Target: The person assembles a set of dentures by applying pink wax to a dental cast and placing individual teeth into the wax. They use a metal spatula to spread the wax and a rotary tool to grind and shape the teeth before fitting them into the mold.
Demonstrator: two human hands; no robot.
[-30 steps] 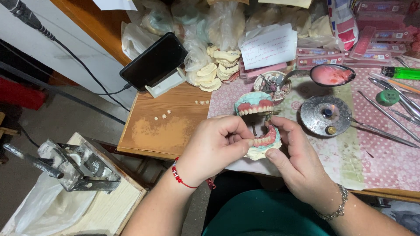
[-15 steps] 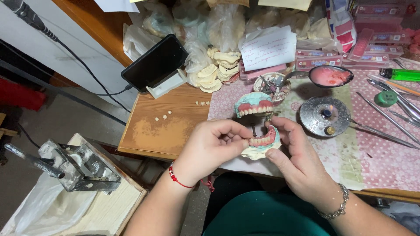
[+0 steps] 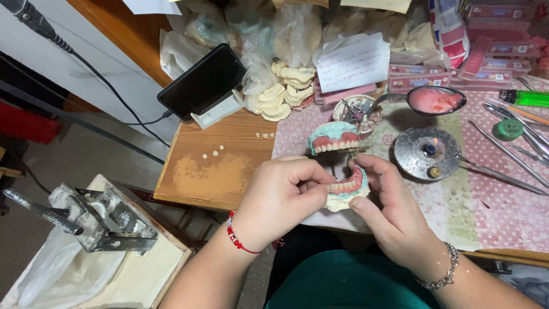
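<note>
A cluttered wooden workbench (image 3: 217,171), seen from above, is partly covered by a pink patterned cloth (image 3: 503,206). At the centre both hands work on a denture model (image 3: 338,166) mounted in a hinged frame, which is open: the upper row of teeth on pink gums is raised, and the lower row sits just below. The left hand (image 3: 283,200) has its fingers curled closed, fingertips pinched against the lower teeth; whether a small tool is between them cannot be made out. The right hand (image 3: 389,212) cups the model's plaster base from the side, thumb beneath and fingers bent around it, hiding much of the base.

Just right of the model stands a small metal burner dish (image 3: 429,154) with a tiny flame. Behind it a spoon (image 3: 432,100) holds pink wax. Thin metal instruments (image 3: 514,143) lie to the right, cut off by the frame edge. Loose teeth (image 3: 213,153) are scattered on bare wood near a propped dark phone (image 3: 203,83). Plaster casts (image 3: 283,94) are piled in plastic bags at the back, hard to tell apart.
</note>
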